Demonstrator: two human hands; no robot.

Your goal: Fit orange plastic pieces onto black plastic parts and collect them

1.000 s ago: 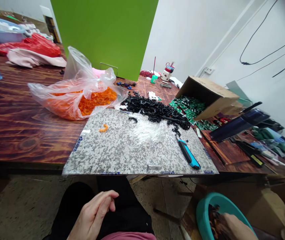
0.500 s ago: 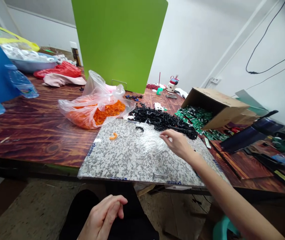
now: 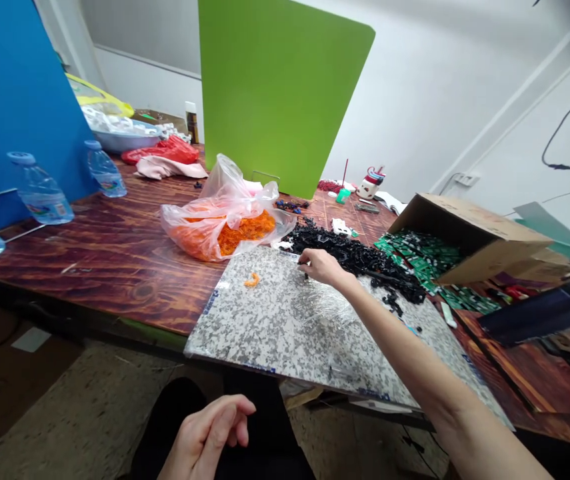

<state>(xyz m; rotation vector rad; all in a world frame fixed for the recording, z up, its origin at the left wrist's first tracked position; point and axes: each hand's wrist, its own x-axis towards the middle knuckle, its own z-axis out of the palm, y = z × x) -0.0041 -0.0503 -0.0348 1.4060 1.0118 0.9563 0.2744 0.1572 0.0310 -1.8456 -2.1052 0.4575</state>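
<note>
My right hand (image 3: 319, 265) reaches over the speckled grey board (image 3: 259, 327), its fingertips pinched on a small black curved plastic piece (image 3: 305, 262), mostly covered by the fingers. Just below that hand lies a pile of thin, shiny silver wires (image 3: 332, 303). Behind it spreads a heap of black plastic parts (image 3: 355, 247). A single orange curved piece (image 3: 252, 281) rests on the board's left side. My left hand (image 3: 212, 430) is held above my lap, in front of the table edge, with its fingers curled in; whatever may be inside is hidden.
A clear bag of orange parts (image 3: 205, 233) sits behind the board's left corner. To the right, a tipped cardboard box (image 3: 479, 220) spills green-and-white parts (image 3: 419, 257). Water bottles (image 3: 42, 193) stand at the left. A green panel (image 3: 279, 93) rises behind.
My right hand has moved left from the wire pile to the small black piece and closed on it. The view has turned left. My left hand stays curled over my lap.
</note>
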